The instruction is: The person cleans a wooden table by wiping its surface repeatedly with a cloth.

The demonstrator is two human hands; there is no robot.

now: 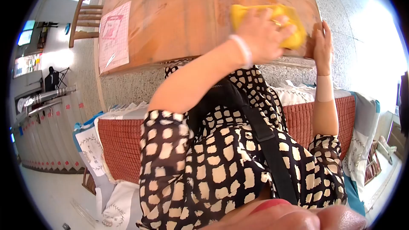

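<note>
A yellow cloth lies bunched on the wooden table, close to its right-hand corner. My left hand presses down on the cloth from above, its fingers spread and a little blurred. A ring and a white wristband show on that hand. Along the right edge of the table rests my right hand, fingers stretched out, with the thumb side toward the tabletop. It holds no loose object. A clear, glossy cover seems to lie over the tabletop.
A pink-and-white printed sheet lies at the table's left end. Beside it stands a wooden chair. Behind me is a seat with a red-brown quilted cover. A floral-trimmed curtain or cover hangs at left.
</note>
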